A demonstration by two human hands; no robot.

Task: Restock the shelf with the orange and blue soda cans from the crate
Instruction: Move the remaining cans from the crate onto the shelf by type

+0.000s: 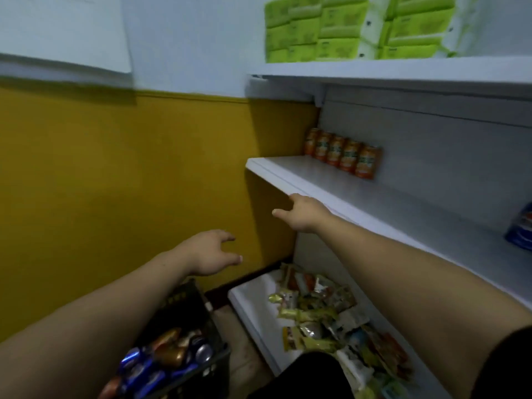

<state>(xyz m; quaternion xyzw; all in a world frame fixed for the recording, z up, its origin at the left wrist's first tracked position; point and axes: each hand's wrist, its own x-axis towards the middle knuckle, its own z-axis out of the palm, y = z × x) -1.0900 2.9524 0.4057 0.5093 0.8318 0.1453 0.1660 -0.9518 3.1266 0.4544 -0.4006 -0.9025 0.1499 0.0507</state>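
Your left hand (211,251) hangs with its fingers spread loose, holding nothing. Just below those fingers sits the black crate (184,306), partly hidden by your arm, with a blurry heap of cans (169,358) inside. Your right hand (303,216) is empty too, its fingers loosely out. The tips seem to touch the front edge of the middle shelf (316,174). Past those tips, five orange cans (342,155) stand in a row. Far right, a blue can (521,228) is cut off.
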